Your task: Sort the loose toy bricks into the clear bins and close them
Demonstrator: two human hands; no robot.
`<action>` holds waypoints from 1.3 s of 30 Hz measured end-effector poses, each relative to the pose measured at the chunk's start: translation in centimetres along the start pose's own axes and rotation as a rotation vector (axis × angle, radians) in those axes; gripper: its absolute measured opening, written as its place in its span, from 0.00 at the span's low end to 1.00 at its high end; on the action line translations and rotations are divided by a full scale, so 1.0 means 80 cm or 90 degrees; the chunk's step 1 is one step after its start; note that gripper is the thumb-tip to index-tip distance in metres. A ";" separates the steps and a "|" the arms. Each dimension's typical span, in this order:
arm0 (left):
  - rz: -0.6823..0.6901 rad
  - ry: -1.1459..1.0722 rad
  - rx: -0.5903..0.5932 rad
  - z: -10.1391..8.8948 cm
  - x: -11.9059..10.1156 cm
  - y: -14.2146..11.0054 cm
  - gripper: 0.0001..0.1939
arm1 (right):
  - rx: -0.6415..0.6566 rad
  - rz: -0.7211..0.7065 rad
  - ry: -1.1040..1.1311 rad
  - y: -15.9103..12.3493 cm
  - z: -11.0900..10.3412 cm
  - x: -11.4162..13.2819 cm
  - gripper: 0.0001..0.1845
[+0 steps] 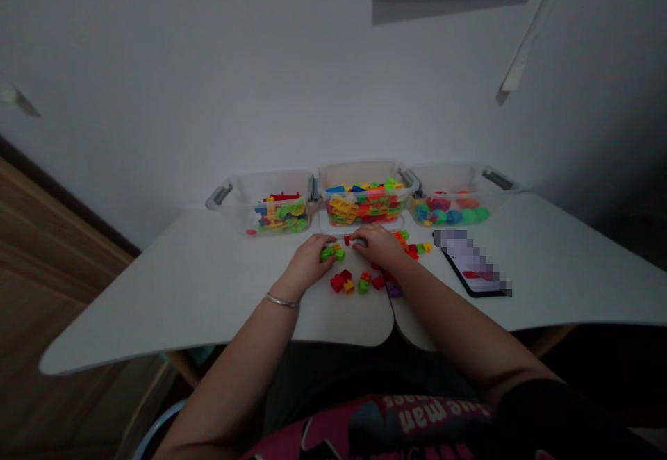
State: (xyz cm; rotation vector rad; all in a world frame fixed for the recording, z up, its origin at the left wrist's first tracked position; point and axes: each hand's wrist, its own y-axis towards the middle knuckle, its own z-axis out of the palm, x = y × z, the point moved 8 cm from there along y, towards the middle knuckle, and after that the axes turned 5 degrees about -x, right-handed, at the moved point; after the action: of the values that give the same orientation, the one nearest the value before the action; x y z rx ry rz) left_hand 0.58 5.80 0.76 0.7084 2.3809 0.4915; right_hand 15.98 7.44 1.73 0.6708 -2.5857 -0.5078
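Observation:
My left hand (311, 260), with a silver bangle at its wrist, has its fingers closed on a cluster of green building blocks (333, 252) with a little orange on top. To its right, my right hand (379, 243) pinches a small red and white piece (349, 240); its exact shape is too small to tell. Nearer to me on the white table lie red blocks (338, 281), a yellow-orange block (349, 286) and a green block (363, 286) with red and orange by it. More joined blocks (411, 248) in orange, red, green and yellow are partly hidden by my right hand.
Along the wall stand three clear plastic boxes: the left box (244, 220), the middle box (324, 196) and the right box (442, 175), each holding colourful toys. A phone (474, 265) lies to the right. A seam divides two white tabletops (208, 293).

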 end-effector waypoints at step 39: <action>0.073 -0.011 -0.107 -0.028 -0.027 0.006 0.12 | 0.069 0.132 0.623 -0.001 0.028 0.010 0.15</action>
State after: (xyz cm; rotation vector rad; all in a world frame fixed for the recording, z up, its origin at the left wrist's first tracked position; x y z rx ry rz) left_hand 0.79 4.54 3.61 0.7716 2.2595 0.7225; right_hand 14.30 7.48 0.05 0.4945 -1.7195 0.0504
